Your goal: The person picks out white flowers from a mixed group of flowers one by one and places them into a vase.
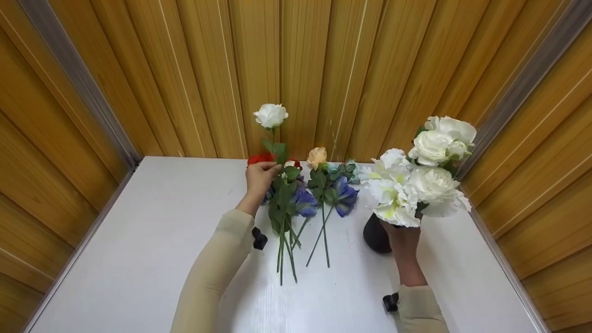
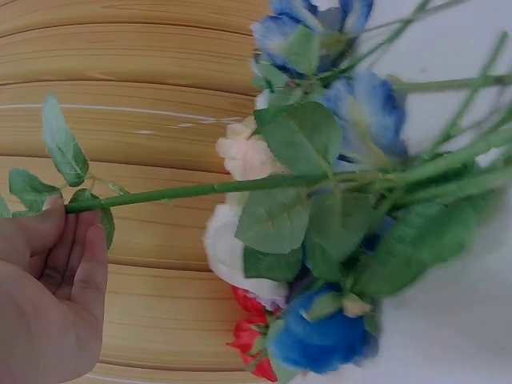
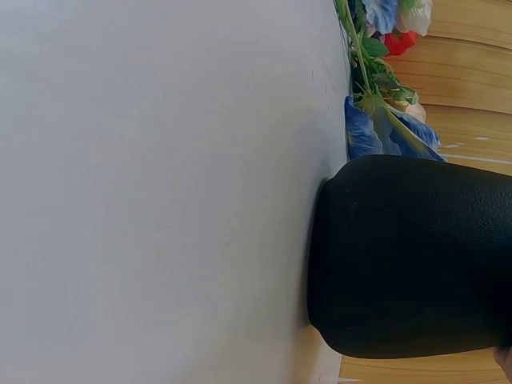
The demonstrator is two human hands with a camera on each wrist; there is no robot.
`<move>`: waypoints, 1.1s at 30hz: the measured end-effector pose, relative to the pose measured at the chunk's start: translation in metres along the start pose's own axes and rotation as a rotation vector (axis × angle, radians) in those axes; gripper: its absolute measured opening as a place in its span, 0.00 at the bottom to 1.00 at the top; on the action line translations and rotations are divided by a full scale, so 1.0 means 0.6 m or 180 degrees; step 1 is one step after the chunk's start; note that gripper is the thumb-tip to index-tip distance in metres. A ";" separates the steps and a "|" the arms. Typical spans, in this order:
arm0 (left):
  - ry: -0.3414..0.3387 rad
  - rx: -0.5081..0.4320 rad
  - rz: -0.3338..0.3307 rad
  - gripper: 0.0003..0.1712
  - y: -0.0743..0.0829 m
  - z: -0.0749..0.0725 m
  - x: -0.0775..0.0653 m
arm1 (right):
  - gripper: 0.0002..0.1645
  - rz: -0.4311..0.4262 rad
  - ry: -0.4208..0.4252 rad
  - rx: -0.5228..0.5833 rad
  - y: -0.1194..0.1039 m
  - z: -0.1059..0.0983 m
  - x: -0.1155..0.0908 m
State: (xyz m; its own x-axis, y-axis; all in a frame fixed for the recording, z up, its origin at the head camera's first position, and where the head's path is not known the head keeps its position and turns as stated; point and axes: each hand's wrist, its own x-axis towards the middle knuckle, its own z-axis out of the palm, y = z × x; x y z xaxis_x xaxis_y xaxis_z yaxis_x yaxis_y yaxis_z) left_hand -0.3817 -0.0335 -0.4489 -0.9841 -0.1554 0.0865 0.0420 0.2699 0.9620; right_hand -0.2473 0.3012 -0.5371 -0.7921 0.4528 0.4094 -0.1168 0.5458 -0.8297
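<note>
My left hand (image 1: 261, 178) pinches the green stem (image 2: 216, 189) of a white rose (image 1: 271, 115) between thumb and fingers. The bloom stands upright above the hand, and its lower stem passes in front of a pile of flowers. At the right, a dark vase (image 3: 408, 256) stands on the table, filled with white flowers (image 1: 432, 185). Its upper part is gripped by my right hand (image 1: 404, 238), whose fingers are mostly hidden by the blooms and the vase. Only a bit of that hand shows at the edge of the right wrist view.
Between the hands lie loose artificial flowers: a peach rose (image 1: 317, 157), blue blooms (image 1: 344, 196) and red ones (image 1: 259, 159), their stems pointing toward me. The white table (image 1: 152, 240) meets ribbed wooden walls (image 1: 259, 60) at the back and sides.
</note>
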 end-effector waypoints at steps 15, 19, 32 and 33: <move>-0.0039 -0.0391 0.0207 0.13 0.016 -0.017 0.005 | 0.56 0.0141 0.0020 0.0075 -0.002 0.000 -0.001; -0.0107 -0.0416 0.0313 0.13 0.028 -0.024 0.003 | 0.54 0.0090 0.0005 0.0029 0.000 0.000 0.000; -0.0090 -0.0616 0.0490 0.12 0.070 -0.038 -0.015 | 0.54 0.0177 0.0000 0.0084 -0.003 -0.001 -0.002; -0.0079 -0.0636 0.0531 0.12 0.075 -0.038 -0.019 | 0.54 0.0172 0.0002 0.0100 -0.003 0.000 -0.002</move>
State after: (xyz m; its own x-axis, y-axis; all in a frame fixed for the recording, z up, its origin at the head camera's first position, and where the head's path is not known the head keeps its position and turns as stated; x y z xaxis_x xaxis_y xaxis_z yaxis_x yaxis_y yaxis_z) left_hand -0.3647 -0.0414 -0.4005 -0.9645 -0.1004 0.2442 0.2349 0.0962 0.9672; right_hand -0.2461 0.3001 -0.5361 -0.7974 0.4816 0.3638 -0.0925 0.4982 -0.8621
